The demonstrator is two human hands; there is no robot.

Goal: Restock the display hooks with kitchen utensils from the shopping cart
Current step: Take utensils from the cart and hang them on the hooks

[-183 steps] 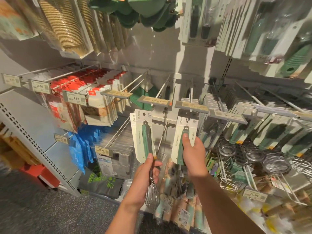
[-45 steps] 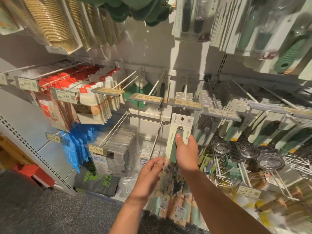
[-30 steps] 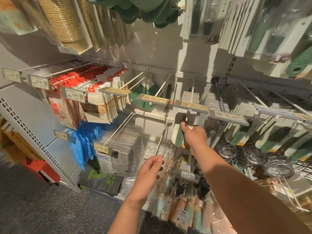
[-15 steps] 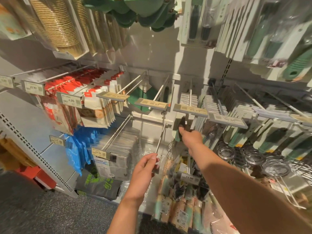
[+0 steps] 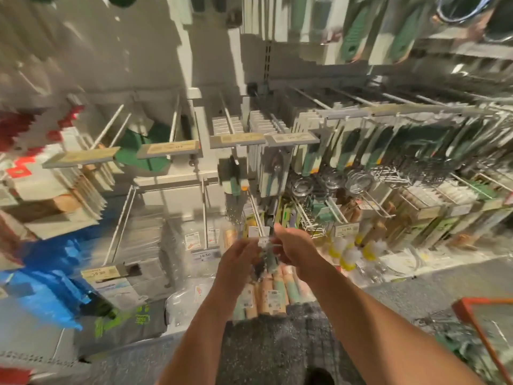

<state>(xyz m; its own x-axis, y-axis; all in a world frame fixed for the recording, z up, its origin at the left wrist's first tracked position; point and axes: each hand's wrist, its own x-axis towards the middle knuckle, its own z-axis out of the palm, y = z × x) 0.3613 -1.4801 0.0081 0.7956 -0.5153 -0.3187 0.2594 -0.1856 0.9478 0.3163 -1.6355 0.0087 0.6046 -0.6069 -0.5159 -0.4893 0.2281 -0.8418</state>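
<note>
The frame is motion-blurred. The carded green-handled whisk (image 5: 232, 179) hangs on the upper display hook (image 5: 229, 125), behind a price tag (image 5: 237, 140). No hand is on the whisk. My left hand (image 5: 238, 258) and my right hand (image 5: 294, 245) meet lower down, at the front end of a lower hook (image 5: 256, 218) with a small white tag (image 5: 262, 240). A dark hanging item (image 5: 268, 261) sits between the fingertips of both hands. Blur hides whether either hand grips it. The shopping cart's orange rim (image 5: 472, 311) shows at the bottom right.
Carded green utensils (image 5: 347, 145) fill the hooks to the right, with metal strainers (image 5: 330, 182) below them. Red-and-white packs (image 5: 41, 173) and blue bags (image 5: 47, 276) hang at the left. Rolled packs (image 5: 273, 293) stand under my hands. Speckled floor (image 5: 277, 351) lies below.
My right hand has let go of the whisk, which stays on the upper hook, and dropped to the lower hook. My left hand has moved right to meet it. The view has tilted down.
</note>
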